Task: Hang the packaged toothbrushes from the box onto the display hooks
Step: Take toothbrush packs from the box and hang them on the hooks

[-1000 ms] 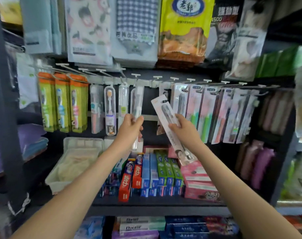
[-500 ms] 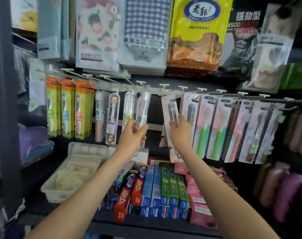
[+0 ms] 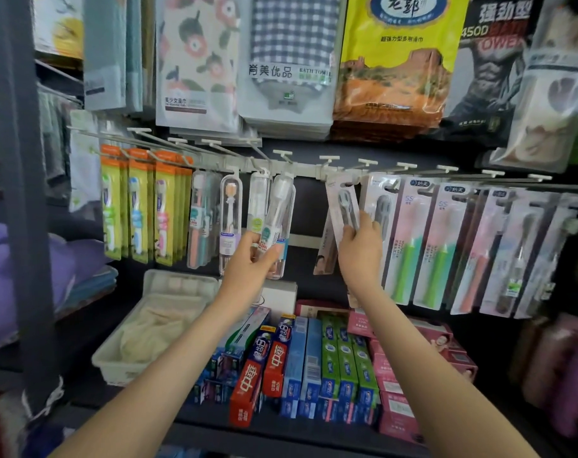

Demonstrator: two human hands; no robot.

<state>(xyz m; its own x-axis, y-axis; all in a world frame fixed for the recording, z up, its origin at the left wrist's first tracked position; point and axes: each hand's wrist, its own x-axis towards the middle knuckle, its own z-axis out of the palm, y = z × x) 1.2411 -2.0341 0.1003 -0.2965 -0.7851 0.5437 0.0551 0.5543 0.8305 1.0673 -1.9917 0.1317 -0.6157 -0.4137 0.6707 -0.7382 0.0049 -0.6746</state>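
Right-hand fingers: curled, pinching the long white-card blister pack with a dark grey toothbrush about mid-length, thumb on the near face. Right hand sat below the pack's head.

Left-hand fingers: wrapped round the lower end of a clear plastic toothbrush case, which hung from the grey hook rail. Left hand appeared to be steadying it or holding it aside.

Key relation: the blister pack's long axis ran near upright, top leaning slightly left. Its hang hole lay above the right fingers and a little left, level with the rail, just under a white-tipped display hook. Could not tell whether the hole was already threaded onto the wire. Right hand was the nearer and the only one placed to finish the hang; the likely need was a short push away from the body along the hook.

Outward: matching white-card packs hung just beside on the right, then pink-and-green toothbrush packs. Risk judged: snagging the neighbouring card.

Below on the shelf: red, blue and green toothpaste cartons, a cream plastic tray, and a small white box under the left hand. Could not tell whether that was the supply box.
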